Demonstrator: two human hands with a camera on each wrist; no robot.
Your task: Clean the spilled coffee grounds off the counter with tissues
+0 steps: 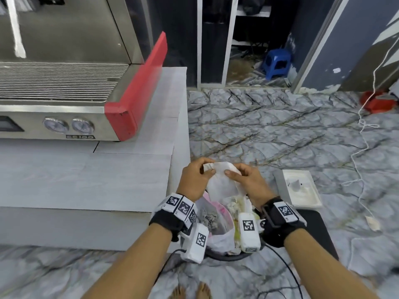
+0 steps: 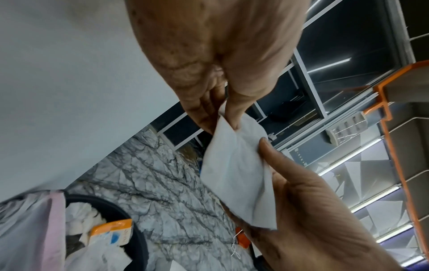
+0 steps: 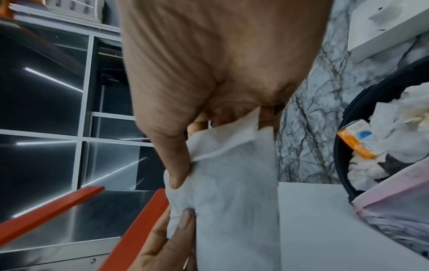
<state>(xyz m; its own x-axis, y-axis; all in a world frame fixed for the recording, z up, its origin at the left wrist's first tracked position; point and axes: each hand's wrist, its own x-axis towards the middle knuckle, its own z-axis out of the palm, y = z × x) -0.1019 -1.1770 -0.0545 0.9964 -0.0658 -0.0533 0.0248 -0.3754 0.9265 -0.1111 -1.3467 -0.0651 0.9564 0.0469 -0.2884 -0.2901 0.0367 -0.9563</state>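
Observation:
A white tissue (image 1: 220, 184) hangs between both hands, just off the right end of the grey counter (image 1: 86, 175) and above a black waste bin (image 1: 228, 256) lined with a bag. My left hand (image 1: 197, 180) pinches the tissue's upper left corner. My right hand (image 1: 244, 182) pinches its upper right edge with the thumb on top. In the left wrist view the tissue (image 2: 239, 174) sags from the left fingers (image 2: 209, 113) toward the right hand (image 2: 301, 210). In the right wrist view the thumb (image 3: 176, 165) presses the tissue (image 3: 232, 201). No coffee grounds show on the counter.
A steel espresso machine (image 1: 64, 93) with a red side panel (image 1: 138, 91) stands on the counter's back left. The bin holds crumpled tissues (image 1: 210, 219) and wrappers. A white tissue box (image 1: 296, 190) lies on the marbled floor at right. A white cable (image 1: 362, 134) trails across the floor.

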